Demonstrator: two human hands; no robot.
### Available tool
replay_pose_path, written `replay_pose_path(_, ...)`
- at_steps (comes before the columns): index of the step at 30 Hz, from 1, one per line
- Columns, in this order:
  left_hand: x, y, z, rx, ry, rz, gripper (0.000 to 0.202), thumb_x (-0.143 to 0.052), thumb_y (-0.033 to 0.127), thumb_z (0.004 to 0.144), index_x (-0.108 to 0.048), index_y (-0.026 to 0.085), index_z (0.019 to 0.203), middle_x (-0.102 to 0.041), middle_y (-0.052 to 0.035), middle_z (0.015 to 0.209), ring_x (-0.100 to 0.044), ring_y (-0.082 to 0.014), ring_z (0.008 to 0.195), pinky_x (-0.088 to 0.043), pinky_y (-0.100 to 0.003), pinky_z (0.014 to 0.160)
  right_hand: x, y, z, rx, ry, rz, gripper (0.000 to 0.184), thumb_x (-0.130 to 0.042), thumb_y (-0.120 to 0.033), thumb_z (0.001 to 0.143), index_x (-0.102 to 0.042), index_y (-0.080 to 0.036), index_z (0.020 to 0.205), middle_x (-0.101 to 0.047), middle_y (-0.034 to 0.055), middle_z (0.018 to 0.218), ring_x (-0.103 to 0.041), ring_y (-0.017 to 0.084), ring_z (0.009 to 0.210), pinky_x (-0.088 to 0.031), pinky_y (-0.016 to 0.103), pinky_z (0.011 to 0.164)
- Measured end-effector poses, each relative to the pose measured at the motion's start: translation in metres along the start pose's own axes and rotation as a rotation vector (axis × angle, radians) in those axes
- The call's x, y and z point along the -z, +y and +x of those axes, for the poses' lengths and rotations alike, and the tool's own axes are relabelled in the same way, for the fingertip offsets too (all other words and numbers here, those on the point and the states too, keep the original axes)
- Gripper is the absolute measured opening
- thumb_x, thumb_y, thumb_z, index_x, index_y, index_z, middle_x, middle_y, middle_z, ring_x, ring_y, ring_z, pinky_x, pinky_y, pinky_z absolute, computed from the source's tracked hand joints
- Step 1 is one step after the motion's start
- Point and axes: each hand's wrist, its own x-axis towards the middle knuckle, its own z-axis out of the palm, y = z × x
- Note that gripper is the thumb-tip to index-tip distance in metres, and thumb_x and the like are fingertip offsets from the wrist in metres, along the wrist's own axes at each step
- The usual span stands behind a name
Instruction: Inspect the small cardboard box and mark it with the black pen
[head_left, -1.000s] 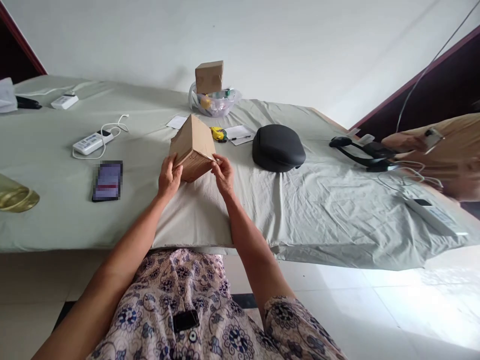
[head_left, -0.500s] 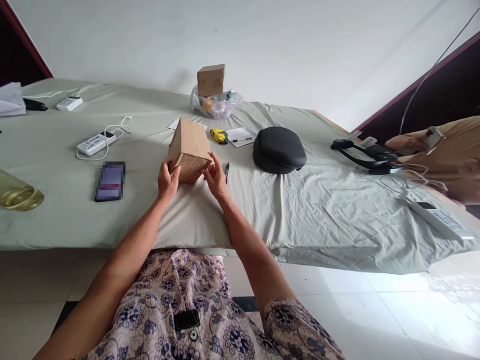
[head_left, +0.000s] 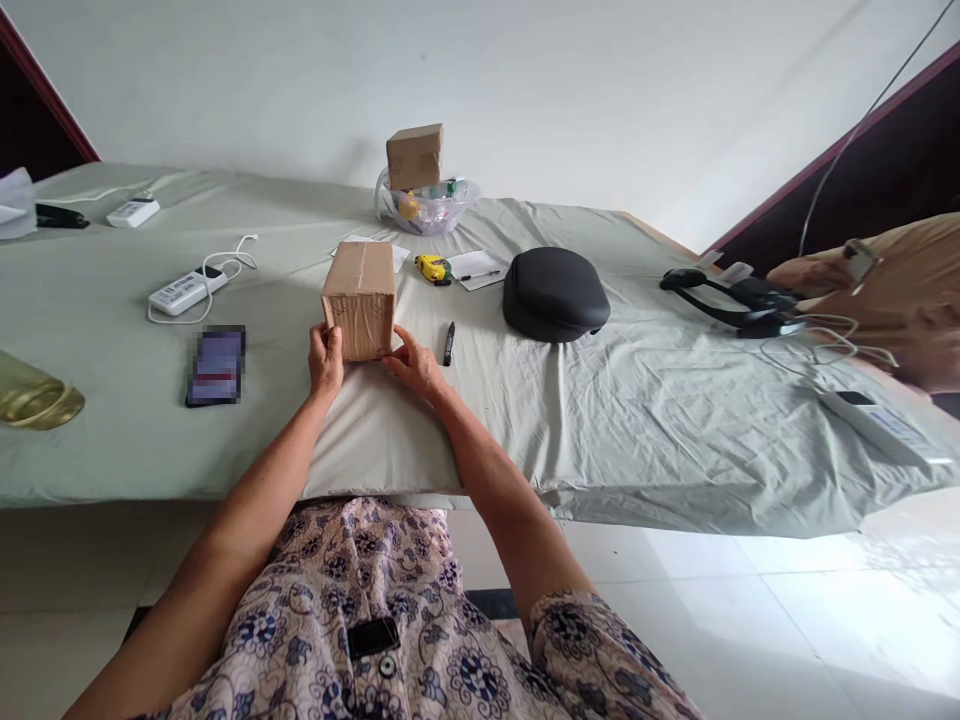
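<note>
Box: centre-left of the frame, on the pale green cloth, between the two hands, with one wrinkled, taped face toward the wearer and a seam along its top
Left hand: clamped on the box at its left side, thumb upright along the near face
Right hand: digits touching the box at its lower right corner, one finger along the right side; whether they grip cannot be told
Marker: black, just right of the right hand, lying apart from it
Tape measure: yellow and black, upper centre, beside a paper bearing a pen
Bowl: clear, top centre, filled with small articles and topped by a second carton
Case: black, rounded, right of centre
Phone: left of the frame, lying flat, its screen blurred
Co-worker: right edge, holding a handset
</note>
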Motion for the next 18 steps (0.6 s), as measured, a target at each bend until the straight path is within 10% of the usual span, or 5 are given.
replay_pose_path(7,0.002,-0.004,0.004,0.014,-0.001,0.066,0.068,-0.042,0.090,0.083,-0.055,0.023,0.089,-0.061,-0.0056,0.088,-0.061,-0.0239,0.090,-0.052,-0.038,0.088,0.004,-0.010,-0.003,0.072,0.107,0.053,0.058,-0.069,-0.034,0.086,-0.058,-0.022,0.142,-0.072,-0.0017,0.080,-0.063,0.014,0.071,-0.049,0.028,0.076)
replay_pose_path(11,0.001,-0.003,-0.001,0.030,0.014,0.102,0.060,-0.058,0.071,0.088,-0.055,0.022,0.122,-0.069,-0.0096,0.103,-0.067,-0.0261,0.099,-0.053,-0.039,0.092,0.003,-0.015,-0.005,0.087,0.167,0.064,0.042,-0.067,-0.040,0.088,-0.064,-0.024,0.127,-0.068,-0.0024,0.079,-0.060,0.013,0.069,-0.047,0.027,0.073)
replay_pose_path(18,-0.007,0.003,-0.012,0.066,-0.130,-0.102,0.108,-0.076,0.051,0.082,-0.008,0.027,0.163,-0.063,-0.0182,0.140,-0.071,-0.0276,0.118,-0.058,-0.041,0.097,-0.008,-0.024,-0.007,0.111,0.186,0.057,0.035,-0.065,-0.042,0.090,-0.063,-0.025,0.120,-0.066,-0.0025,0.078,-0.059,0.014,0.069,-0.047,0.027,0.071)
